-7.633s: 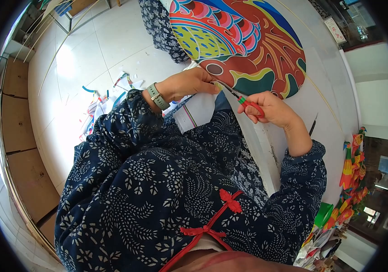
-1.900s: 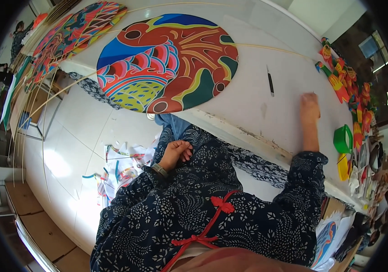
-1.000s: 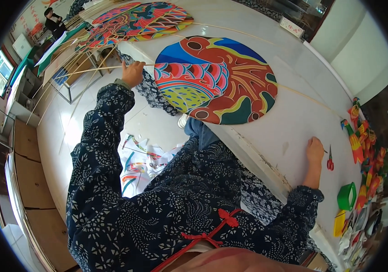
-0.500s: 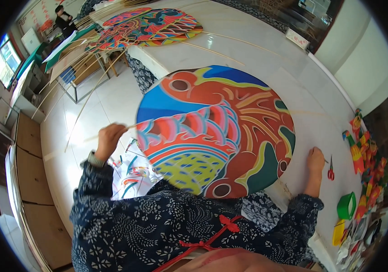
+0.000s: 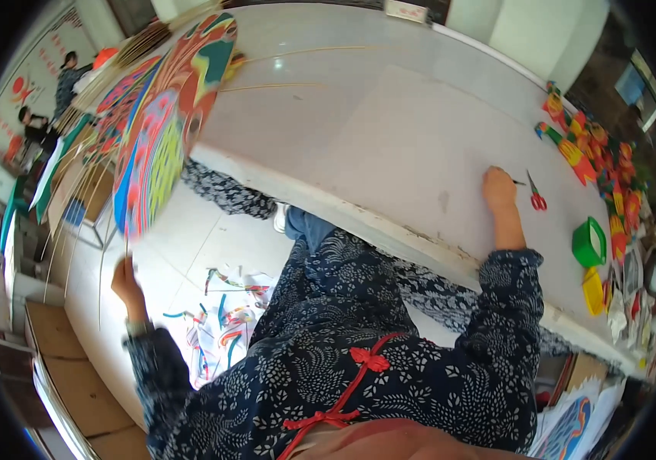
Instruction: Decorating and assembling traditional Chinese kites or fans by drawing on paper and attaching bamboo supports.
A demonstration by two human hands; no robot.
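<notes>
A large round painted panel [image 5: 167, 146] in red, blue, yellow and green stands raised and tilted at the left, seen nearly edge-on and slightly blurred. Below its lower edge, my left hand [image 5: 126, 282] is closed around the thin wooden stick [image 5: 127, 247] that joins it. My right hand [image 5: 499, 186] lies closed on the white table [image 5: 374, 130]. From its fingers sticks out the dark tip of a thin tool [image 5: 519, 182]; the rest is hidden by the hand. Just right of it lie red-handled scissors [image 5: 537, 201].
Behind the panel are more painted discs [image 5: 125, 92] with long thin sticks. To the right are a heap of colourful figures [image 5: 593, 146], a green tape roll [image 5: 590, 244] and a yellow container [image 5: 593, 291]. Painted scraps [image 5: 224, 326] lie on the floor; two people stand far left.
The painted panel has swung from in front of me to the left and turned nearly edge-on, held by my left hand. My right hand stays on the table beside the scissors. The view has shifted.
</notes>
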